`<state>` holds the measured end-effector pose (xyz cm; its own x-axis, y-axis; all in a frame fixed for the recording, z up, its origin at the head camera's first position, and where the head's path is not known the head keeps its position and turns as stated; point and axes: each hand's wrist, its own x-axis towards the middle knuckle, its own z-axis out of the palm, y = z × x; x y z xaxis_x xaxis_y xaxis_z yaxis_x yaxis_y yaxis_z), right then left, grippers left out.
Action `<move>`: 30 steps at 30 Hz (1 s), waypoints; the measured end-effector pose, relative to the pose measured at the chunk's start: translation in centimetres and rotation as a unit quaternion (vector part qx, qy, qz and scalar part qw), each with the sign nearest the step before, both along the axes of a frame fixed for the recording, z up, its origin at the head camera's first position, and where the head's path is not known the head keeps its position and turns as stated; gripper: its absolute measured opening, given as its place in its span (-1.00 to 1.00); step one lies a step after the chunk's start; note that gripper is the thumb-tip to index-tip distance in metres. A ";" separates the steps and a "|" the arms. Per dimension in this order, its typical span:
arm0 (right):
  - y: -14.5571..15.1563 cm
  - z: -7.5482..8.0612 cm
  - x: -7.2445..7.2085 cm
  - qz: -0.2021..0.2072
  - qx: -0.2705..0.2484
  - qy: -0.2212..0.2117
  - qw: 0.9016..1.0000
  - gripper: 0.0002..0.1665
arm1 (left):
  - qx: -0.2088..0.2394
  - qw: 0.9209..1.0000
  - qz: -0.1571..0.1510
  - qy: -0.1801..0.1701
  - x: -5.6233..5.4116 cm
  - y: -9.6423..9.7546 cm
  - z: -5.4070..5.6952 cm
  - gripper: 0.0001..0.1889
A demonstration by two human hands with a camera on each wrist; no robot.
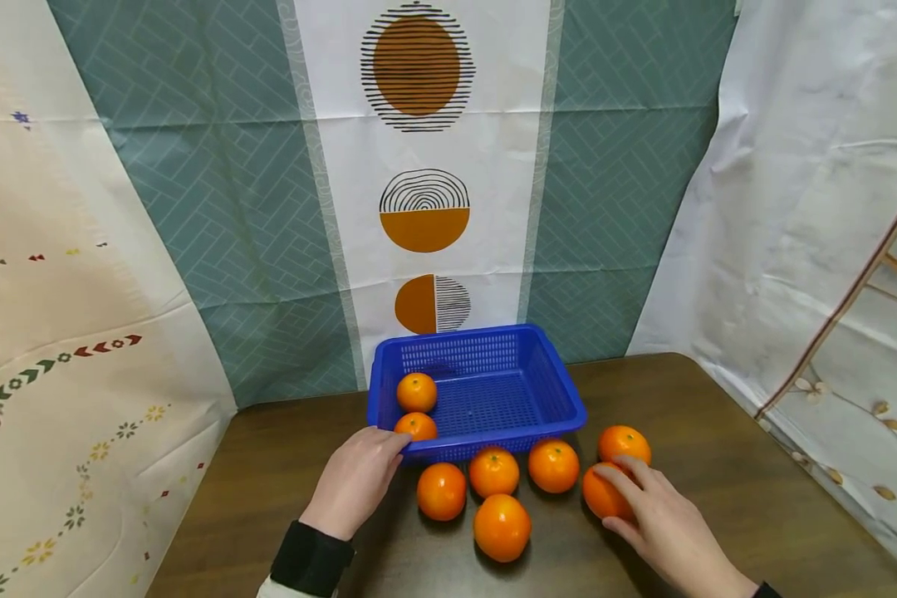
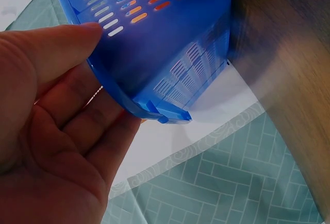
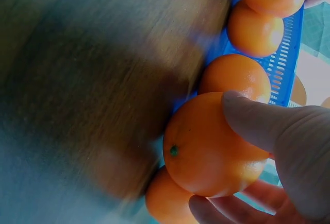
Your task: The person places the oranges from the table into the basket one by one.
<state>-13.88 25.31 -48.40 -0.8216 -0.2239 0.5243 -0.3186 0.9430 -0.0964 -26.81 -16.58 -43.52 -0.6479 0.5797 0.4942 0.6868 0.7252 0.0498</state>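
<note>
A blue plastic basket (image 1: 493, 403) stands at the back of the table with two oranges inside, an upper orange (image 1: 417, 390) and a lower orange (image 1: 416, 426) along its left side. My left hand (image 1: 353, 477) pinches the basket's front-left rim, the thumb on one side and the fingers on the other in the left wrist view. To the right of the basket's front, my right hand (image 1: 665, 519) holds an orange (image 3: 209, 144) between thumb and fingers. Just behind the held orange is another orange (image 1: 624, 443).
In front of the basket lie several oranges: a left orange (image 1: 442, 492), a middle orange (image 1: 494, 472), a nearer orange (image 1: 502, 529) and a right orange (image 1: 554, 465). The brown wooden table (image 1: 284, 465) meets patterned cloth (image 1: 262, 249) at its back and sides.
</note>
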 end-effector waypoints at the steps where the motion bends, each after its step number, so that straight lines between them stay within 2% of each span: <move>1: 0.0 0.0 0.0 -0.001 0.000 -0.003 1.000 -0.11 | 0.001 1.000 -0.001 0.000 0.0 0.0 0.0 -0.69; 13: -0.1 -0.2 0.2 0.002 0.024 0.022 0.999 -0.11 | 0.006 1.000 0.005 -0.013 0.1 -0.2 0.1 -0.72; 22: -0.1 -0.3 0.9 0.003 0.022 0.042 0.999 -0.05 | 0.003 1.000 0.000 0.001 0.1 -0.4 -0.1 -0.72; 27: -0.3 0.8 1.1 0.013 0.016 0.054 0.998 0.00 | 0.003 1.000 -0.005 0.011 -0.1 -0.5 -0.2 -0.71; 30: -0.4 1.7 1.1 0.030 0.010 0.066 0.997 -0.04 | 0.003 1.000 -0.007 0.017 -0.1 -0.4 -0.3 -0.71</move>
